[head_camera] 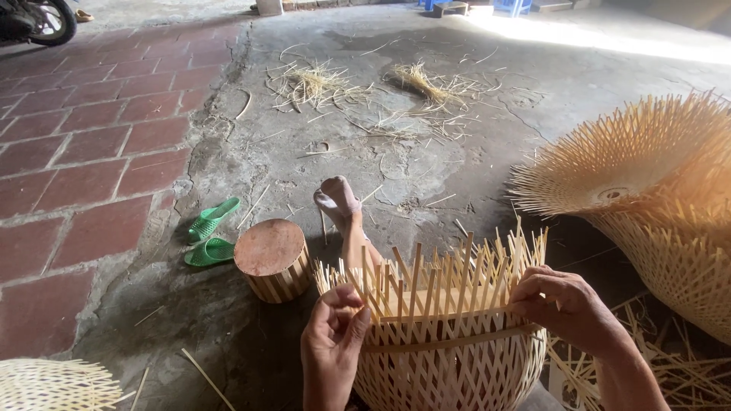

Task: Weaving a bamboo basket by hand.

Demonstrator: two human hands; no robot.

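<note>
The basket (445, 342), half woven from bamboo strips, is stood on the concrete floor (426, 160) at its near edge, between the two hands. The left hand (331, 335) is closed in a pinch on a strip at the basket's left rim. The right hand (567, 304) is curled over the rim band on the right, fingers gripping it. A bare foot (339, 199) is stretched out behind the basket. A round wooden block (272, 257) stands just left of it, green sandals (211, 232) beyond. Finished baskets (655, 190) are stacked at the right.
</note>
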